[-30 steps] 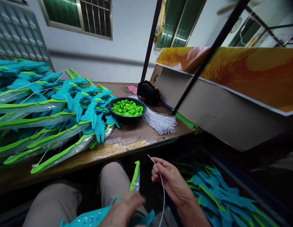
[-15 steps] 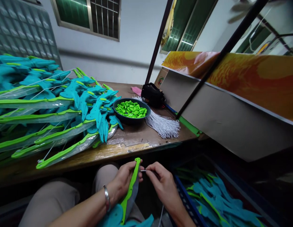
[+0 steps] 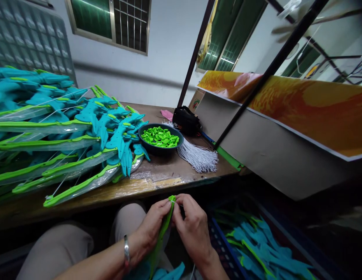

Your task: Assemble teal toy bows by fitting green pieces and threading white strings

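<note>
My left hand (image 3: 152, 223) is closed around the green arm of a teal-and-green plastic toy bow (image 3: 161, 239), whose teal part lies low over my lap. The arm points up and away from me, with its tip just above my fingertips. At that tip, the thumb and fingers of my right hand (image 3: 192, 223) are pinched on a thin white string (image 3: 173, 201). The string crosses the green tip, and its lower length hangs beneath my right hand. My fingers partly hide how the string runs there.
A pile of similar toy bows (image 3: 90, 120) covers the table's left side. Beside it stand a dark bowl (image 3: 146, 147) of small green pieces, a bundle of white strings (image 3: 198, 155) and a black bag (image 3: 187, 120). A blue crate (image 3: 224, 247) with more teal-and-green parts sits low at right.
My right hand has moved left and up, bringing the string from beside the arm onto its tip. The bow arm has turned slightly in my left hand.
</note>
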{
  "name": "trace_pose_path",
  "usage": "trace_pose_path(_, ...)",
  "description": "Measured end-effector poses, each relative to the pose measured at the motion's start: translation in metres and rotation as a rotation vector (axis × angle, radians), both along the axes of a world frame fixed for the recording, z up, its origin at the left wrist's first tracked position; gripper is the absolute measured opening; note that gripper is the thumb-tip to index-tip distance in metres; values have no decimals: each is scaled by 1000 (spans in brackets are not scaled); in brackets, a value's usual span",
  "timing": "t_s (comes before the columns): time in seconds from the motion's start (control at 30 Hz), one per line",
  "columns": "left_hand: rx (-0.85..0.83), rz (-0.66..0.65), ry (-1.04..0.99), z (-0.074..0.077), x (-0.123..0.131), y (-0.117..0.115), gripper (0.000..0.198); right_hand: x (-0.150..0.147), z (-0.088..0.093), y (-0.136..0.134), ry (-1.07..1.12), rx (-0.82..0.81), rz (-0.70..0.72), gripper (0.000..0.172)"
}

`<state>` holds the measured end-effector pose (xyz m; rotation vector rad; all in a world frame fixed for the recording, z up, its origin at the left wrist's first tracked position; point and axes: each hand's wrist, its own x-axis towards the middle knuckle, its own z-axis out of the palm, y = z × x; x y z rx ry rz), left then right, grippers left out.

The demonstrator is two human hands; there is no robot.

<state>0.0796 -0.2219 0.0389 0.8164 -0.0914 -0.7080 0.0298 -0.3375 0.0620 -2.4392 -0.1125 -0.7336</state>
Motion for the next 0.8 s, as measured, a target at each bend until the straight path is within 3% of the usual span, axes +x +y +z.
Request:
trace_pose_path(0.47,22,14,-30,-3,-4,-3,43,2,-8,2,-76,-235,-73,17)
trace_pose_path(0.8,17,31,-12,5,-7,-5,41,5,-8,5,-81,-281,-81,19)
